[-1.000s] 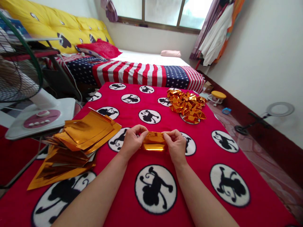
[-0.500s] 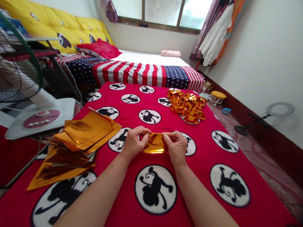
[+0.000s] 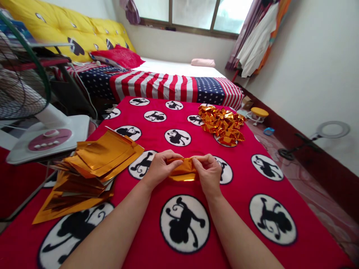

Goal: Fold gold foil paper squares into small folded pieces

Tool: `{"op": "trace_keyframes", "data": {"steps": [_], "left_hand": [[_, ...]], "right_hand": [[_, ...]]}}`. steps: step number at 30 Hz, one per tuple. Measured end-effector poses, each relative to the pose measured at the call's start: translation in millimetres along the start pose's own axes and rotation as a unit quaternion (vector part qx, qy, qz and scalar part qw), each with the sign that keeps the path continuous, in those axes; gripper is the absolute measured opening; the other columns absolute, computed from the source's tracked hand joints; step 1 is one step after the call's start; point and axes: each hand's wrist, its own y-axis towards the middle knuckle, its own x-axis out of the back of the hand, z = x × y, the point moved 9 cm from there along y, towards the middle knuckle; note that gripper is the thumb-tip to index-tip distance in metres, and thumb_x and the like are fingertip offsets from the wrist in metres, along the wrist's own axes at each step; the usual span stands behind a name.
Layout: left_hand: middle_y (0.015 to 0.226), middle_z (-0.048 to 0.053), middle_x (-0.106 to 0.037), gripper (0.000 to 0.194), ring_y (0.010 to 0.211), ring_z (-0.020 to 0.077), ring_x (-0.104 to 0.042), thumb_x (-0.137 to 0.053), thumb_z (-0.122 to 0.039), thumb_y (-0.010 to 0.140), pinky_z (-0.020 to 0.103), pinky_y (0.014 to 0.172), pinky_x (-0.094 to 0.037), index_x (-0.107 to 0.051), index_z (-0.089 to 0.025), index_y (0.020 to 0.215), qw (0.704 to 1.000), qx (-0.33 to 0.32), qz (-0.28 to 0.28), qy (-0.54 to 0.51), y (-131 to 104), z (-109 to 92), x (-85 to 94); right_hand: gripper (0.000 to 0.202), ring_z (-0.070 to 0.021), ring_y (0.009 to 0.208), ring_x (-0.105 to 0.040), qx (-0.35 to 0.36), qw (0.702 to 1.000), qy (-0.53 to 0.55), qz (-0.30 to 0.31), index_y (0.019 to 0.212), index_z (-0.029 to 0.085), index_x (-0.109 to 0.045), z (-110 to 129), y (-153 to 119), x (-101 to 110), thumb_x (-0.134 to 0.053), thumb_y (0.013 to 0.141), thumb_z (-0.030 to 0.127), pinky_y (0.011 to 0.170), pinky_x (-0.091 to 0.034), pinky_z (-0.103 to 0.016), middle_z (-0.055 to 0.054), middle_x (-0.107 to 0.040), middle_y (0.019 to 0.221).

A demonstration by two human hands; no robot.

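A small sheet of shiny gold foil paper (image 3: pixel 183 172), folded along its far edge, is held between my two hands just over the red cloth. My left hand (image 3: pixel 162 166) pinches its left end, thumb lying along the upper edge. At the other end, my right hand (image 3: pixel 208 170) grips the paper between thumb and fingers. To the left lies a loose stack of flat gold foil sheets (image 3: pixel 101 153). A heap of folded gold foil pieces (image 3: pixel 223 123) rests at the far right of the cloth.
The table wears a red cloth (image 3: pixel 232 224) with monkey circles. On the left stands a white fan base (image 3: pixel 56 138). Behind the table is a bed with a flag-patterned cover (image 3: pixel 157 86). A yellow stool (image 3: pixel 259 112) and a ring light stand (image 3: pixel 308 140) are on the right.
My left thumb has slid right along the paper's upper edge, toward the middle. The foil now shows an added crease across it. My right hand has stayed nearly in place.
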Motion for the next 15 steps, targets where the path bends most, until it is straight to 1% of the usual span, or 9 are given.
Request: {"op": "trace_keyframes", "data": {"steps": [2,5,8,10,13,15], "left_hand": [[0.081,0.005,-0.067,0.018,0.075,0.0140,-0.062,-0.068,-0.031,0.082,0.022,0.066,-0.047,-0.074,-0.015,0.087,1.000,-0.005,0.007,0.000,0.0,-2.7,0.2],[0.078,0.005,-0.067,0.017,0.071,0.0135,-0.061,-0.067,-0.030,0.082,0.022,0.063,-0.045,-0.074,-0.014,0.084,1.000,-0.011,0.006,0.010,0.0,-4.7,1.2],[0.076,0.005,-0.066,0.016,0.069,0.0130,-0.059,-0.066,-0.028,0.083,0.022,0.062,-0.044,-0.073,-0.014,0.082,0.999,-0.020,0.014,0.029,0.1,-6.5,-0.2],[0.076,0.005,-0.066,0.015,0.069,0.0131,-0.060,-0.065,-0.027,0.083,0.023,0.063,-0.045,-0.073,-0.015,0.082,0.999,-0.027,0.020,0.036,-0.1,-8.0,-1.5],[0.076,0.005,-0.066,0.015,0.070,0.0136,-0.060,-0.064,-0.027,0.084,0.023,0.063,-0.045,-0.074,-0.015,0.082,0.998,-0.036,0.029,0.045,-0.7,-9.5,-3.0],[0.076,0.006,-0.067,0.016,0.070,0.0141,-0.061,-0.063,-0.026,0.084,0.023,0.063,-0.046,-0.074,-0.015,0.082,0.997,-0.045,0.031,0.050,-1.1,-10.8,-3.4]], "right_hand": [[0.015,-0.0143,0.069,-0.063,-0.003,1.000,0.004,0.005,0.074,0.018,-0.065,-0.1,0.1,-0.7,-0.074,0.077,0.030,0.065,-0.050,-0.026,-0.003,-0.070,0.077],[0.016,-0.0135,0.066,-0.062,-0.020,1.000,0.014,0.019,0.074,0.019,-0.063,-1.9,0.7,-2.9,-0.074,0.076,0.030,0.063,-0.050,-0.025,-0.002,-0.069,0.074],[0.015,-0.0131,0.067,-0.062,-0.037,0.998,0.035,0.046,0.078,0.020,-0.062,-2.5,0.8,-7.6,-0.074,0.075,0.028,0.063,-0.050,-0.024,0.000,-0.067,0.074],[0.017,-0.0138,0.071,-0.064,-0.043,0.995,0.048,0.070,0.084,0.021,-0.063,-1.5,0.5,-12.2,-0.075,0.073,0.028,0.065,-0.051,-0.025,0.000,-0.067,0.078],[0.020,-0.0153,0.072,-0.064,-0.052,0.993,0.016,0.103,0.088,0.022,-0.066,-1.1,-0.2,-18.7,-0.076,0.071,0.029,0.064,-0.052,-0.025,-0.001,-0.068,0.081],[0.016,-0.0162,0.071,-0.064,-0.045,0.991,-0.030,0.119,0.085,0.021,-0.069,0.1,-0.2,-21.2,-0.074,0.073,0.030,0.063,-0.051,-0.026,-0.001,-0.069,0.079]]}}
